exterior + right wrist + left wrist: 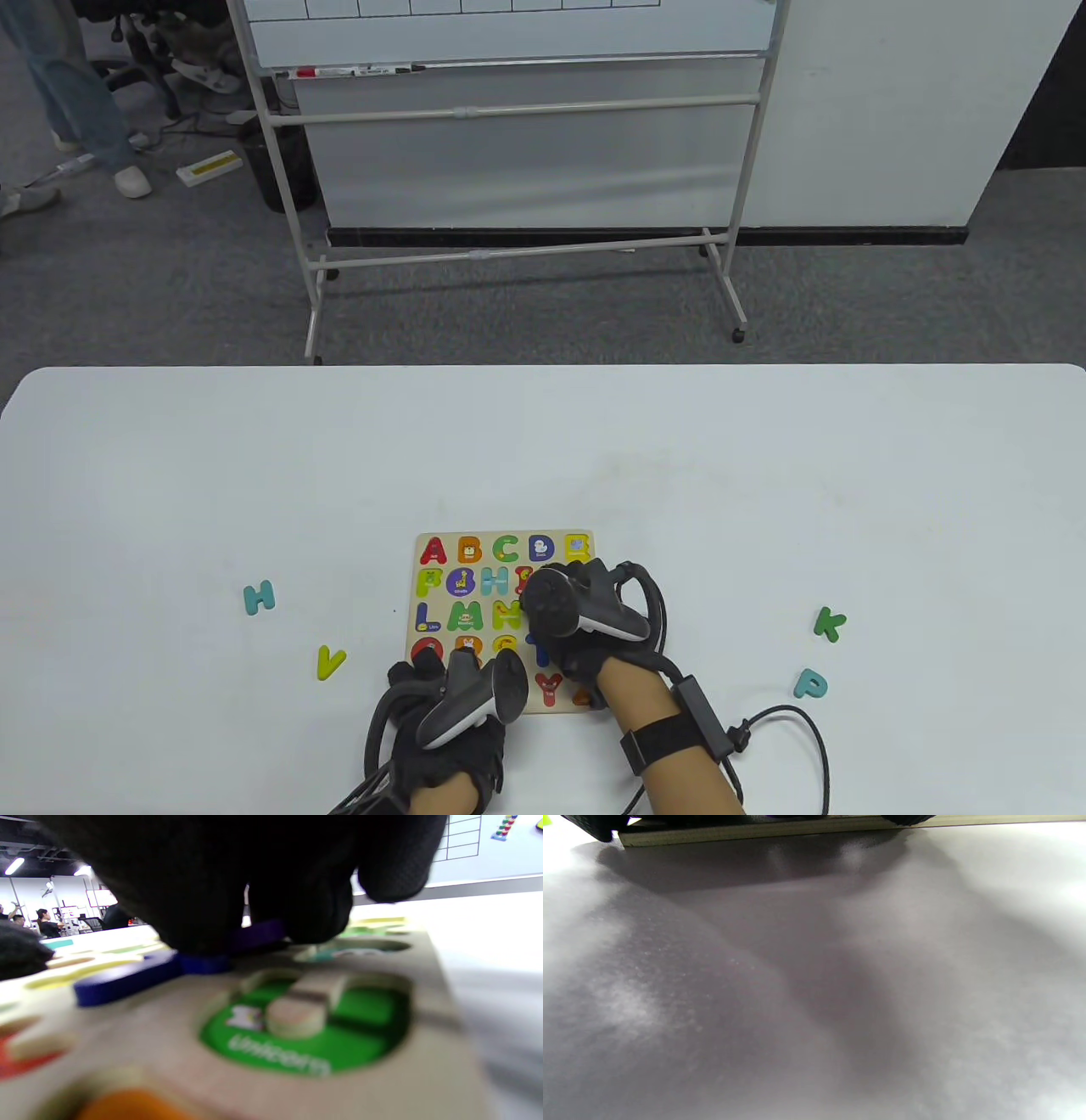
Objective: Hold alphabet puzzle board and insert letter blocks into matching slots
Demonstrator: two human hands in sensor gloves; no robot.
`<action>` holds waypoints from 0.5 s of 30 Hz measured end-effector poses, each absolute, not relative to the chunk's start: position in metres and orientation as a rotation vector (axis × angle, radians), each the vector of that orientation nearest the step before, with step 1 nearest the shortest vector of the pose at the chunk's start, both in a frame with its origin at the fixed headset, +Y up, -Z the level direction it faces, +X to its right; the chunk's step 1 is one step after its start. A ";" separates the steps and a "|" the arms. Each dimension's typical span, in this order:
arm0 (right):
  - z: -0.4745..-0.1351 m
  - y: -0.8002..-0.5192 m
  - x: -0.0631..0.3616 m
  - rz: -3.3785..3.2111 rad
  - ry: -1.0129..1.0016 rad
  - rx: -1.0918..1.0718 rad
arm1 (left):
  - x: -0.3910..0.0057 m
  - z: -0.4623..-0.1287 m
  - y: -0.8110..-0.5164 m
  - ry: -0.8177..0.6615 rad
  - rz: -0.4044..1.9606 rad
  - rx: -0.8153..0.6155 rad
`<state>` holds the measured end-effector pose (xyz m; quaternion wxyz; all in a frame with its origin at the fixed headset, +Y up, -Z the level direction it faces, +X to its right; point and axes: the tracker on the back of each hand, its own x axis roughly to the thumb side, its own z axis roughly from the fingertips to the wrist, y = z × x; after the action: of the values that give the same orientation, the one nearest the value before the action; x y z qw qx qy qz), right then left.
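The wooden alphabet puzzle board (502, 534) lies at the table's near middle, most slots filled with coloured letters. My left hand (428, 672) rests on its near left corner; in the left wrist view my fingertips (598, 827) lie over the board's edge (755, 833). My right hand (556, 632) is over the board's right side. In the right wrist view its fingers (305, 912) press on a dark blue letter block (123, 978) lying on the board (169, 1027), beside an empty green U slot (365, 1022).
Loose letters lie on the white table: a teal H (259, 597) and a yellow V (330, 661) to the left, a green K (830, 624) and a teal P (811, 682) to the right. A cable (789, 722) runs from my right wrist.
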<state>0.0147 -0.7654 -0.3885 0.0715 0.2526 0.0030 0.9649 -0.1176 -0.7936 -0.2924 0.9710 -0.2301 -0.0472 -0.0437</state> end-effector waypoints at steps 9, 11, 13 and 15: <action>-0.390 -0.762 0.019 2.852 -0.090 0.744 | -0.117 -0.292 -0.794 -0.096 -0.089 -0.464; -0.390 -0.761 0.019 2.856 -0.108 0.751 | -0.117 -0.293 -0.794 -0.096 -0.089 -0.464; -0.391 -0.760 0.020 2.867 -0.109 0.755 | -0.117 -0.292 -0.793 -0.096 -0.089 -0.465; -0.392 -0.760 0.020 2.874 -0.093 0.759 | -0.117 -0.293 -0.793 -0.096 -0.088 -0.465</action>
<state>0.0199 -0.7600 -0.3916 0.0838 0.2542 -0.0313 0.9630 -0.1173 -0.7934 -0.2925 0.9710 -0.2303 -0.0476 -0.0438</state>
